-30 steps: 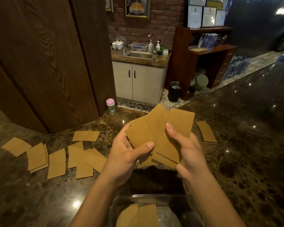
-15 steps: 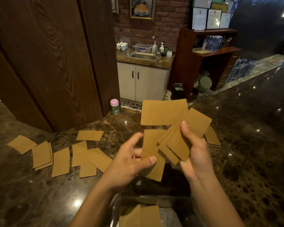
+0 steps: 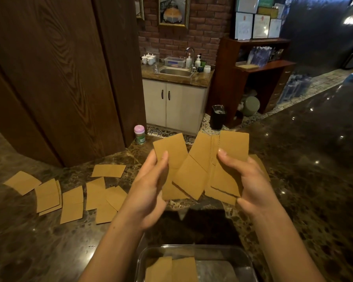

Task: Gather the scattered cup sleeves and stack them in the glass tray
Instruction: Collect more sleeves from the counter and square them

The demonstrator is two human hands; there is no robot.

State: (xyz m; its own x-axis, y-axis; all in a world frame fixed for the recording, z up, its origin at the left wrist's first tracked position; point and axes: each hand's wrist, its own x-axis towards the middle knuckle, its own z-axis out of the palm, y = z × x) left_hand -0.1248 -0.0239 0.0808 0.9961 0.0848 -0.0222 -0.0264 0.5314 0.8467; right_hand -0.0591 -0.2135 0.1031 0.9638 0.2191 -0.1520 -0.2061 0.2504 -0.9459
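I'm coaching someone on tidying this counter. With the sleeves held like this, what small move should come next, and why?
Probably square them up first: the sleeves fan out unevenly between the left hand and right hand. Pushing the hands together would align them before lowering them into the glass tray just below.

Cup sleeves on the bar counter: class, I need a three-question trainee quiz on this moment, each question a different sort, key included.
1. True or false: the glass tray already holds sleeves.
2. Which hand holds sleeves? A) left hand only B) right hand only C) both
3. On which side of the hands do most loose cup sleeves lie on the counter?

Key: 1 true; 2 C; 3 the left.
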